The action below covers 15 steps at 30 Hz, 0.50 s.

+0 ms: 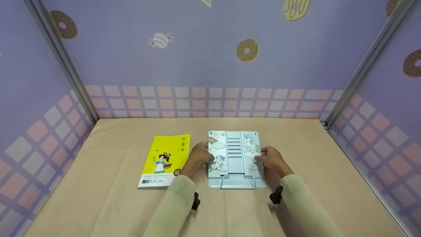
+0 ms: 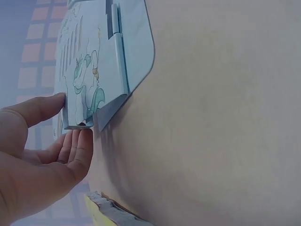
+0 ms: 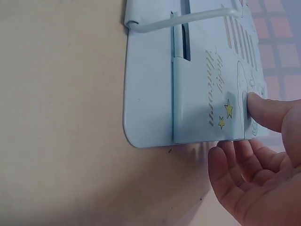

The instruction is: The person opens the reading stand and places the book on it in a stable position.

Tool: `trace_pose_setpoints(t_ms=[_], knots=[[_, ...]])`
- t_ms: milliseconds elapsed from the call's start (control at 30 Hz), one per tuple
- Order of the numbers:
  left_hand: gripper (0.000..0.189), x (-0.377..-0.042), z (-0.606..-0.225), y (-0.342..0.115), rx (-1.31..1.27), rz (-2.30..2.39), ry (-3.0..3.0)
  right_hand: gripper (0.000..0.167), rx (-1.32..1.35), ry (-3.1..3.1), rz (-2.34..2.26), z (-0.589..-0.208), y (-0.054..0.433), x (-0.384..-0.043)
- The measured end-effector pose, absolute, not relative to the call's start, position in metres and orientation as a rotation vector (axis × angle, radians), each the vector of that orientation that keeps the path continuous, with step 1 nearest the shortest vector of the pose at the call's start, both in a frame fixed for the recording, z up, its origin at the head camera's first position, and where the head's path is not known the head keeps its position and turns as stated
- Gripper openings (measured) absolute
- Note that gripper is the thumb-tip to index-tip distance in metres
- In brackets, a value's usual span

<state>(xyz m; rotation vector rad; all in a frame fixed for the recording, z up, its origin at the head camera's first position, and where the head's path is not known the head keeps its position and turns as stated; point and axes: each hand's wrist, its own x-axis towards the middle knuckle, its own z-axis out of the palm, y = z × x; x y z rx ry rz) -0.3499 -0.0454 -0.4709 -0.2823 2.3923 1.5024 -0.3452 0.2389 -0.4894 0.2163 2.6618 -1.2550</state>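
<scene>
A pale blue book stand with unicorn drawings and a slotted middle strip rests on the table, its wire page holder at the near edge. My left hand grips its left side. Seen from the left wrist, the thumb lies on the printed panel and the other fingers curl at its edge. On the opposite side, my right hand pinches the panel; its thumb presses the face in the right wrist view. How far the fingers reach underneath is hidden.
A yellow book with a drawn figure on its cover lies left of the stand, partly behind the left forearm. Peach cloth covers the table. Patterned purple panels with metal corner posts enclose the back and sides.
</scene>
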Motion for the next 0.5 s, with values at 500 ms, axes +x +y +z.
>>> trace_pose_setpoints(t_ms=[500], knots=[[0.021,-0.333,-0.461,-0.049,-0.142,1.569,2.618,0.021,0.110,2.760,-1.394,-0.473,0.248,-0.323]])
